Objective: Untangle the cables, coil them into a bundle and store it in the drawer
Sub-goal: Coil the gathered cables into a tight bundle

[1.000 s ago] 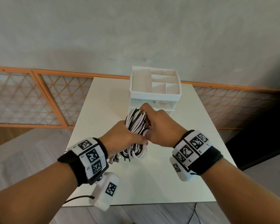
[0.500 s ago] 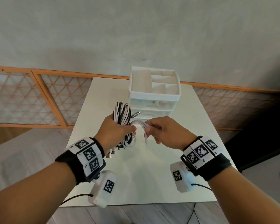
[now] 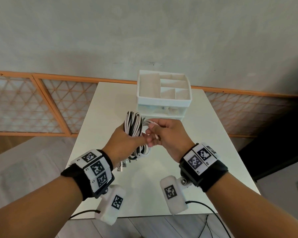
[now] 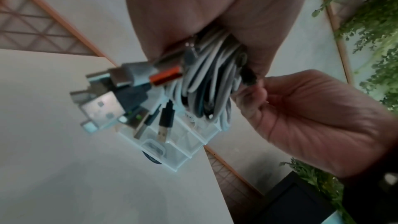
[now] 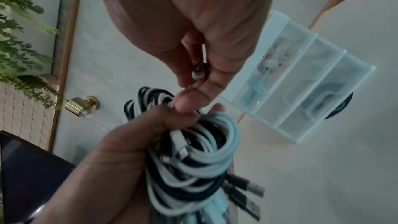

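**Cable bundle held over table, loose end pinched**

Nearest, lower frame of head view: two forearms with marker-covered wristbands and white camera pods, left band (image 3: 95, 166), right band (image 3: 200, 158).

Centre of frame: left hand (image 3: 123, 143) wrapped round a coil of black and white cables (image 3: 133, 125), fingers curled tight about its middle, coil upright and raised above the table (image 3: 144, 194). Loops standing above the fist; plugs (image 3: 123, 166) hanging below it. In left wrist view, USB plugs (image 4: 103, 106) fanned out at centre left, one with an orange insert; detail blurred.

Just right of the coil: right hand (image 3: 167, 136), thumb and forefinger pinching a white cable end (image 3: 152, 123) leading from the bundle. In right wrist view, a small connector (image 5: 199, 72) nipped between fingertips at centre, thumb tip touching the left fist (image 5: 137, 142). Remaining fingers loosely curled.

Beyond the hands, upper centre: white organiser (image 3: 163, 100) on the far part of the table, open compartmented tray on top, clear drawers beneath. Drawers seen closed in right wrist view (image 5: 301, 84), some holding pale contents; contents not identifiable.

Farthest: grey wall (image 3: 144, 31) and orange-framed lattice panels (image 3: 24, 107) across the frame.
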